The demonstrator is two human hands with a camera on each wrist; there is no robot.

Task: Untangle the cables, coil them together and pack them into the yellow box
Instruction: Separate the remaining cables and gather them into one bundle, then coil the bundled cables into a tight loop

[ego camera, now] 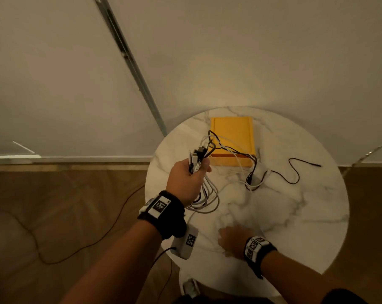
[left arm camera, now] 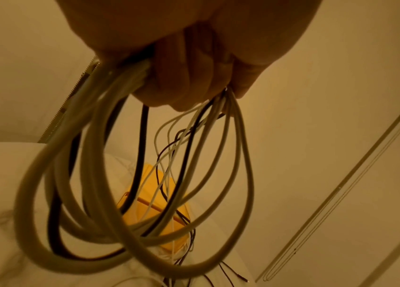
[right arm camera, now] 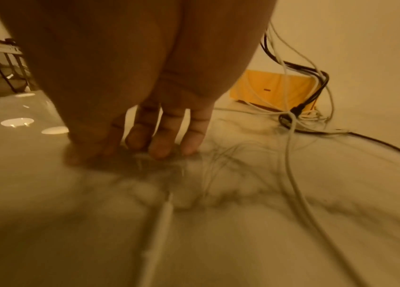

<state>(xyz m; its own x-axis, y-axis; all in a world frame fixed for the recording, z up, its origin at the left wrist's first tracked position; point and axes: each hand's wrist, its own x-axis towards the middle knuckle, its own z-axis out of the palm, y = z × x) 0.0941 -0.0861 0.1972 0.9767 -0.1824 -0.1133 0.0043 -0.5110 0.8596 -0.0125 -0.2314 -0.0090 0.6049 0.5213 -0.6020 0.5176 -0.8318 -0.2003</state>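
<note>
My left hand (ego camera: 190, 172) is raised over the table's left side and grips a bundle of white and black cables (ego camera: 207, 200). Their plugs stick up above the fist, and the loops (left arm camera: 83, 194) hang below my curled fingers (left arm camera: 189, 77). Strands run from the bundle across the yellow box (ego camera: 231, 137) to a loose knot (ego camera: 251, 181) on the marble. The box (left arm camera: 154, 215) lies flat at the table's far side. My right hand (ego camera: 231, 240) is low at the near edge. Its straight fingertips (right arm camera: 159, 151) touch the tabletop by a white cable (right arm camera: 162, 217). The picture is blurred there.
The round white marble table (ego camera: 295, 227) stands against a pale wall. A thin black cable (ego camera: 295, 172) snakes to the right of the knot. Another black lead (ego camera: 87, 238) lies on the wooden floor at the left. A white block (ego camera: 190, 286) sits under the near edge.
</note>
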